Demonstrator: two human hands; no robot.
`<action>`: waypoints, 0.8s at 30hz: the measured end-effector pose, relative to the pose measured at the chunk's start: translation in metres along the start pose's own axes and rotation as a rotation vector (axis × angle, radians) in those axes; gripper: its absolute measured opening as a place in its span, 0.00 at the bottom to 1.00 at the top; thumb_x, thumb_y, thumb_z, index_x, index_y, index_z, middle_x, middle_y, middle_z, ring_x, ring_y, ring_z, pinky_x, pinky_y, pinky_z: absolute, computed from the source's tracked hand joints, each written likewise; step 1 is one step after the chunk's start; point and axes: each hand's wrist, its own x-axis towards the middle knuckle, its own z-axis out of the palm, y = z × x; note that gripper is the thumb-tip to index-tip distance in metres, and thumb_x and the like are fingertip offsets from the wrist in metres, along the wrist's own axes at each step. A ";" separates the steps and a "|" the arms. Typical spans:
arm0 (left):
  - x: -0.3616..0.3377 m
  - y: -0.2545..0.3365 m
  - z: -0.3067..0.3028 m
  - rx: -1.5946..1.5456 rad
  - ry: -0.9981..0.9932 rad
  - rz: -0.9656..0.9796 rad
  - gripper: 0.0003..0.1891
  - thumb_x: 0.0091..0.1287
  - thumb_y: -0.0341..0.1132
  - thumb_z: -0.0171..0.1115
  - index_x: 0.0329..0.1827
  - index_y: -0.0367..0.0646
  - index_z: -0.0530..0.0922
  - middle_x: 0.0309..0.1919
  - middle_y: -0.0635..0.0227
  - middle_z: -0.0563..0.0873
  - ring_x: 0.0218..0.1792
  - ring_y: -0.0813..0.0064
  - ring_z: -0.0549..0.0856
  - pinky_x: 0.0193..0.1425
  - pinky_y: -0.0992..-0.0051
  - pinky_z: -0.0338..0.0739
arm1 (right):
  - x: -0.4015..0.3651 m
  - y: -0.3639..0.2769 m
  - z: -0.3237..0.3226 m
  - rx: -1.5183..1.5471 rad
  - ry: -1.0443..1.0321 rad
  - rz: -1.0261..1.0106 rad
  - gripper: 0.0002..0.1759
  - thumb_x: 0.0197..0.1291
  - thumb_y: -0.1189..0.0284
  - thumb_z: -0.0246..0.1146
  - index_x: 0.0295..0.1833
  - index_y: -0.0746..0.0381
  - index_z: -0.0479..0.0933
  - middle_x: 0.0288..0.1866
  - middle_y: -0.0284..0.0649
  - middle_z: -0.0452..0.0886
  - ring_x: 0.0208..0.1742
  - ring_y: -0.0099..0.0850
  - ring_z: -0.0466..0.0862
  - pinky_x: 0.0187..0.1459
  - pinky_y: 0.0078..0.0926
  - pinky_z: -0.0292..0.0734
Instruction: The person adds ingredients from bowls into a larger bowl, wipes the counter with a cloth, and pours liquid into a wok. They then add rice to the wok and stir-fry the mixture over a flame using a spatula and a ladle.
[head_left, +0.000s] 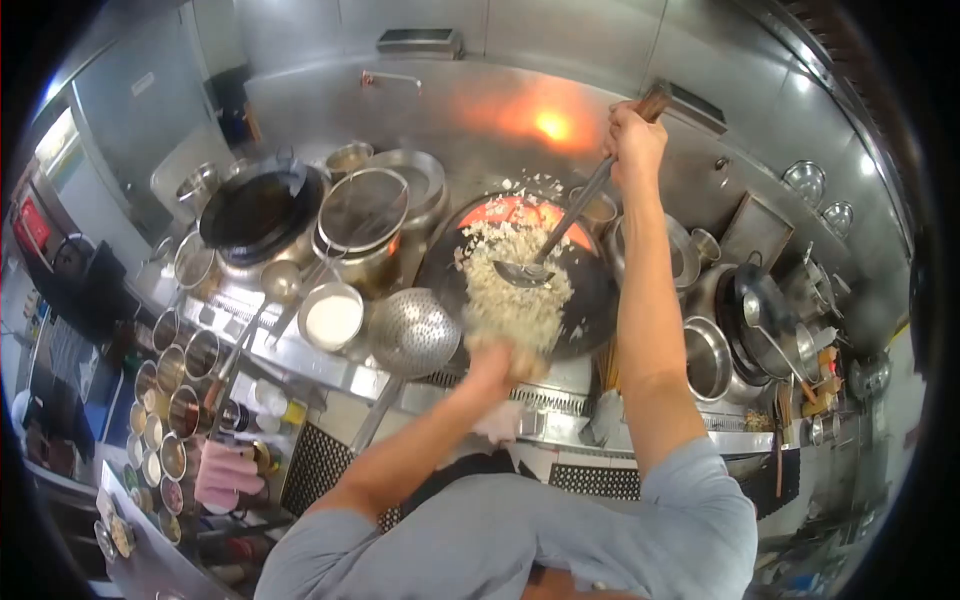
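Observation:
A dark wok [592, 300] sits over glowing orange heat at the centre, with pale chopped food [515, 275] heaped and partly flying up in it. Up and to the right, my right hand [637, 140] is wrapped round the wooden end of a long ladle [582, 200], whose bowl is over the food. My left hand [492, 368] is at the wok's near edge, blurred by motion. Its fingers and whatever they grip are hard to make out among the pale blur.
Left of the wok are a perforated strainer [415, 330], a pot of white liquid [333, 318] and a black wok [262, 212]. Small containers [172, 410] and a pink cloth [228, 473] lie lower left. Steel pots [706, 358] stand right. Flame light shows on the back wall.

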 end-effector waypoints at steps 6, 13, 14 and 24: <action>-0.008 -0.040 -0.089 0.255 0.103 0.041 0.18 0.69 0.35 0.47 0.17 0.45 0.62 0.09 0.62 0.65 0.15 0.65 0.67 0.24 0.63 0.66 | -0.019 0.095 -0.011 -0.112 0.009 -0.192 0.03 0.50 0.77 0.59 0.33 0.65 0.74 0.18 0.32 0.71 0.15 0.24 0.71 0.16 0.25 0.64; 0.039 0.023 -0.008 0.286 0.539 -0.071 0.08 0.69 0.33 0.48 0.31 0.42 0.71 0.25 0.62 0.77 0.22 0.68 0.75 0.24 0.64 0.71 | -0.048 0.019 0.000 -0.057 0.063 0.031 0.04 0.50 0.78 0.60 0.34 0.64 0.76 0.20 0.34 0.73 0.16 0.23 0.71 0.15 0.24 0.64; 0.032 0.017 -0.019 0.323 0.516 -0.025 0.04 0.67 0.31 0.49 0.35 0.43 0.71 0.28 0.62 0.78 0.24 0.68 0.77 0.25 0.66 0.73 | -0.058 0.060 -0.003 -0.113 0.074 0.053 0.05 0.51 0.77 0.61 0.35 0.64 0.76 0.22 0.34 0.74 0.18 0.23 0.72 0.18 0.24 0.67; 0.037 0.013 -0.030 0.366 0.184 -0.001 0.06 0.68 0.29 0.47 0.31 0.46 0.69 0.25 0.69 0.73 0.24 0.73 0.75 0.21 0.70 0.67 | -0.042 0.013 -0.013 -0.014 0.058 -0.027 0.04 0.51 0.77 0.61 0.34 0.64 0.75 0.19 0.32 0.72 0.15 0.23 0.70 0.17 0.24 0.66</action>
